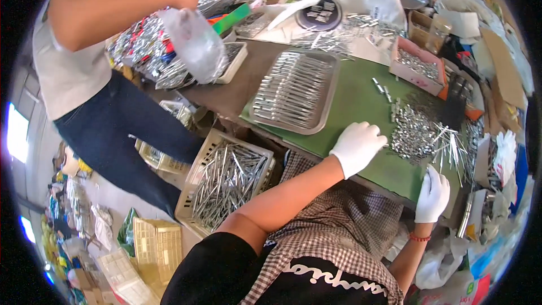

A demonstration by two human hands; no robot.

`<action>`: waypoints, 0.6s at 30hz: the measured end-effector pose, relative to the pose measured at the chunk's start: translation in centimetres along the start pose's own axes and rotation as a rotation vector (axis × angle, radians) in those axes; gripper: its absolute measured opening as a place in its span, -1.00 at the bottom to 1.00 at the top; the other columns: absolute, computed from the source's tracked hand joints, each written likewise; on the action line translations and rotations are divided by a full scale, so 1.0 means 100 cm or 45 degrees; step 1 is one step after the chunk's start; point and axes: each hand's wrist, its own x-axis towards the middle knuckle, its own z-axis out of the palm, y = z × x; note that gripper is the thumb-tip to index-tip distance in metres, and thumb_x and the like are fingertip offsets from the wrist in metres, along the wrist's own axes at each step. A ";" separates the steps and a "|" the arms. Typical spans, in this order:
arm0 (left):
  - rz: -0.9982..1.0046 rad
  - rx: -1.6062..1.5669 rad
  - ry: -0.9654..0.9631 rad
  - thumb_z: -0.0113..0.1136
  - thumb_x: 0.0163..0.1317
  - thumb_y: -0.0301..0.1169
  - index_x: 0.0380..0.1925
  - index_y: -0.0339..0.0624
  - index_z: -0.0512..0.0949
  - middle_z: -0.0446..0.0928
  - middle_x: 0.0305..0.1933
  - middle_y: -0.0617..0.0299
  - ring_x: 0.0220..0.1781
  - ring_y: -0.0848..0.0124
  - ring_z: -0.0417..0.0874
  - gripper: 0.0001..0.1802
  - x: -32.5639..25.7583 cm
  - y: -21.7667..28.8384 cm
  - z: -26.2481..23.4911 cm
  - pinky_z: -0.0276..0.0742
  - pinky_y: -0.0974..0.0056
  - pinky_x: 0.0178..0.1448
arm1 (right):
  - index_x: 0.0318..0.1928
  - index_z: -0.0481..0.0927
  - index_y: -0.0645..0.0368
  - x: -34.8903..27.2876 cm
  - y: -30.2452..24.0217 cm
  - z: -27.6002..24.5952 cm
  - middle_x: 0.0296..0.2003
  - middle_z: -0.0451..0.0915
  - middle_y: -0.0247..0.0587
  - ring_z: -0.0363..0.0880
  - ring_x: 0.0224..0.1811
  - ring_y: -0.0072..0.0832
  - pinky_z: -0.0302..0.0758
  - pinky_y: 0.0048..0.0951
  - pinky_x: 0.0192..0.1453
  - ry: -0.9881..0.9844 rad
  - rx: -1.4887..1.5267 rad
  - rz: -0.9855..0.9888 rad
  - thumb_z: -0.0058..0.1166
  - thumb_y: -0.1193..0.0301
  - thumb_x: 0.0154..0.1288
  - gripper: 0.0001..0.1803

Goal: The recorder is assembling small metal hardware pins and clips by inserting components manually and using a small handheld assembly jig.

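Observation:
My left hand (359, 149), in a white glove, is at the green work mat's near edge, its fingers curled closed toward a heap of small silver metal parts (413, 130). Whatever it may hold is hidden. My right hand (433, 195), gloved too, lies lower right by the mat's edge, with fingers pressed together; I cannot make out anything in them. Just beyond it, thin metal rods (450, 147) fan out beside the heap. Left of the heap stands a metal tray (334, 93) with slim silver tubes (293, 87) laid in rows.
A cream plastic basket (189, 203) full of metal rods stands below the table's left side. A pink box (398, 68) of small parts is at the far right. Behind the tray lies a white sack (361, 0). A co-worker's arm (124, 17) reaches over piled goods at left.

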 end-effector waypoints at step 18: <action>0.241 -0.179 0.103 0.24 0.11 -0.31 -0.42 -0.06 0.67 0.58 -0.34 0.19 -0.27 0.19 0.66 -0.89 -0.027 0.057 0.018 0.60 0.07 -0.16 | -0.15 0.69 0.06 -0.016 -0.010 -0.015 -0.19 0.62 -0.10 0.56 -0.08 -0.06 0.47 -0.12 0.05 -0.133 0.114 -0.222 0.18 0.47 0.23 -0.83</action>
